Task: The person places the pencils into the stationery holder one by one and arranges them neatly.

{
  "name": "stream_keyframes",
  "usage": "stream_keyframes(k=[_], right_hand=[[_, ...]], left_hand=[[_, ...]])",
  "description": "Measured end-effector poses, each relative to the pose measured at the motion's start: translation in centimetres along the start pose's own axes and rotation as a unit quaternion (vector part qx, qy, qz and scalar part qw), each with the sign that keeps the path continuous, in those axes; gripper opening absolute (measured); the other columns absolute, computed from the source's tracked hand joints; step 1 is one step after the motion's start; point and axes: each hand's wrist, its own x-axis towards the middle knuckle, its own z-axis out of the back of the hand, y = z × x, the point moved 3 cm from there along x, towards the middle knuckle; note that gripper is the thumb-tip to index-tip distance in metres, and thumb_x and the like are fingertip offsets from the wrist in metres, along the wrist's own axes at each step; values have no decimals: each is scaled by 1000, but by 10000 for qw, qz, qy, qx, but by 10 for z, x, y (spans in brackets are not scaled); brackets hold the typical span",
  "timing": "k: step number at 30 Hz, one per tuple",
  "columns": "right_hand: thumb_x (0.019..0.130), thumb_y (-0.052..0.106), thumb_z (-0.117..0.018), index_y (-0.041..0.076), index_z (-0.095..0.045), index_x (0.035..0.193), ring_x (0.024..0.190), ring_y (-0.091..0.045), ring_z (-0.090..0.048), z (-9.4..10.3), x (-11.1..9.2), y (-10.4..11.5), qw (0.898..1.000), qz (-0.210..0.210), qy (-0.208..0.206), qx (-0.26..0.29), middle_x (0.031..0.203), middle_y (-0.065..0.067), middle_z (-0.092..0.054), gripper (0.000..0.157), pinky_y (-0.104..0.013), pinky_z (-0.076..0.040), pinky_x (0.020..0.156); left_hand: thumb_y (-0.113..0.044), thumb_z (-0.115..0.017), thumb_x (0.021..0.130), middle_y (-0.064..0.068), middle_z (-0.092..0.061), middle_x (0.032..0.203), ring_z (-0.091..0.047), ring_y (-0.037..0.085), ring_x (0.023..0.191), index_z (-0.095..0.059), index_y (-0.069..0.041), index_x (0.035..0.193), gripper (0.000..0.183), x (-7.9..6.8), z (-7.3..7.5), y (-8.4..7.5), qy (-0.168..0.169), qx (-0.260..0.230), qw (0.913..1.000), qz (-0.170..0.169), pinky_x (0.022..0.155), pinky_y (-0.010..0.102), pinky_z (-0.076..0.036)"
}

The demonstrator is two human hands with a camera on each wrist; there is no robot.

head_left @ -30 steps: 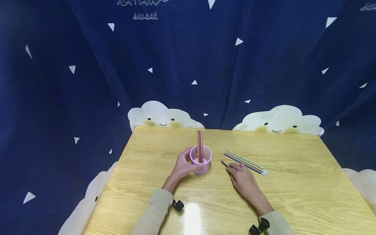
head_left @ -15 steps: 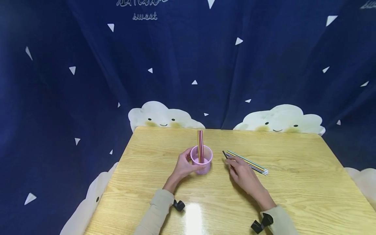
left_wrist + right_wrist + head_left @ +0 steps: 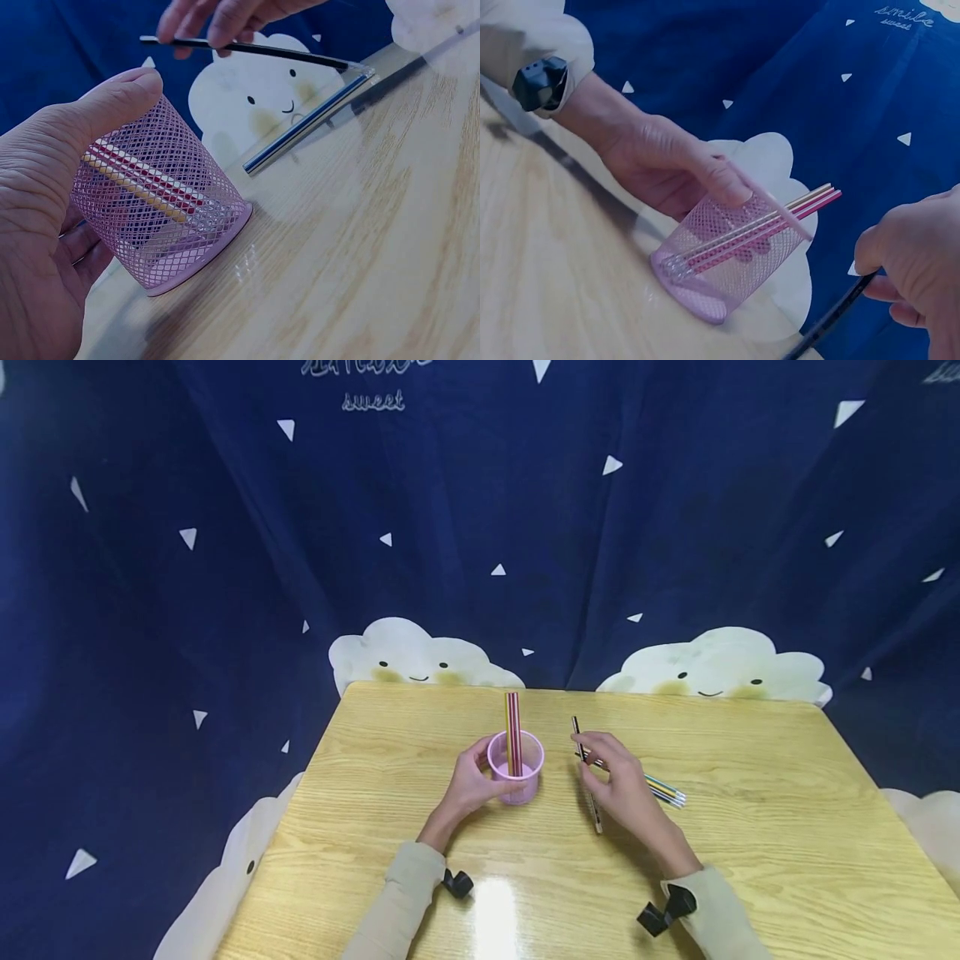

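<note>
My left hand [image 3: 467,789] grips a pink mesh pen holder [image 3: 529,788], thumb near its rim. The holder stands upright on the table. Inside it lean several red-and-white and yellow pencils [image 3: 513,718], their clear ends at the bottom in the left wrist view. To the right of the holder, my right hand [image 3: 621,783] pinches a black striped pencil [image 3: 285,53] between thumb and fingers, raised and slanting, its clear end lower. Several blue, yellow and dark pencils [image 3: 666,791] lie together on the table, partly hidden behind the right hand.
The wooden table [image 3: 780,793] reaches back to a dark blue curtain [image 3: 450,485] printed with white triangles and clouds. A black wrist camera [image 3: 457,884] sits at each sleeve cuff.
My right hand has lifted the black pencil from near the table and turned it more upright, moving slightly up and over the lying pencils. My left hand and the holder have stayed put.
</note>
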Motion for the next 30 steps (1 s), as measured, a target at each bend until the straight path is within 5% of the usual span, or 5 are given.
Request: stream_keyframes(k=[5,14,25,30], right_hand=[[83,-10,-75,3,-67,133,83,-17,-69,2,10,4,9998,27,-195,97,125,-13,-68,52,-17,-53,71],[84,-10,-76,4,-70,129,83,-17,-70,3,28,10,9985,14,-449,309,126,-11,-69,47,-22,-53,71],[81,-16,-75,-1,-70,129,83,-30,-70,10,64,33,9861,293,-1452,745,128,-19,-68,51,-25,-51,74],[80,-22,-72,-10,-70,121,82,-29,-67,9,81,59,9771,315,-1860,985,118,-29,-68,43,-29,-50,72]], left_hand=[[3,-92,72,30,-62,137,-58,50,126,-54,8,145,82,1,0,2,50,-99,9999,8,114,65,-42],[6,-91,70,30,-62,137,-57,50,128,-55,7,144,83,1,0,4,-7,-232,9997,8,116,64,-40],[6,-91,70,32,-61,137,-57,53,127,-53,9,144,83,1,0,4,39,-190,9997,-115,115,64,-41],[1,-94,69,25,-65,135,-61,44,125,-56,3,144,84,7,1,27,-41,-18,9999,-160,113,57,-47]])
